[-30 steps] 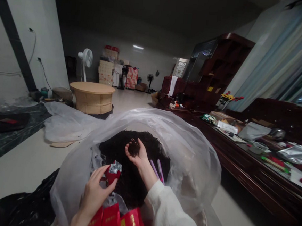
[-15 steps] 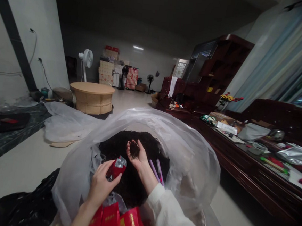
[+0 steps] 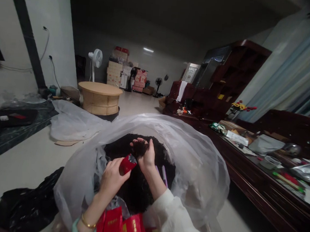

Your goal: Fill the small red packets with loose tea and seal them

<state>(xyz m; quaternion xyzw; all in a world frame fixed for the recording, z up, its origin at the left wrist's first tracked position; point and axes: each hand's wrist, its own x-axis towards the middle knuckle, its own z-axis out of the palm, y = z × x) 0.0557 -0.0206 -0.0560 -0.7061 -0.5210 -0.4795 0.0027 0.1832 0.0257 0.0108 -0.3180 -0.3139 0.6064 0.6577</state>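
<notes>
My left hand [image 3: 112, 177] grips a small red foil pouch [image 3: 127, 164], its silvery open mouth tilted toward my other hand. Cupped palm up, my right hand [image 3: 148, 159] holds a handful of dark loose tea leaves [image 3: 140, 148] close beside that mouth. Below both hands spreads a large heap of the same dark leaves [image 3: 135, 191], inside a big clear plastic bag [image 3: 201, 159] with its top folded wide. Two purple sticks [image 3: 165, 175] poke out of the heap by my right forearm. Several red pouches [image 3: 113, 221] stand at the near edge of the bag.
A black plastic bag [image 3: 30, 202] lies on the floor at left. Farther off are a round wooden table [image 3: 100, 97] and a white fan [image 3: 96, 58]. Along the right runs a dark wooden bench [image 3: 249, 180] covered with clutter. Stacked boxes [image 3: 114, 73] stand at the back.
Both hands have risen slightly, and the pouch has come nearer to the cupped right hand. The view has shifted a little to the left, and bracelets now show on my left wrist.
</notes>
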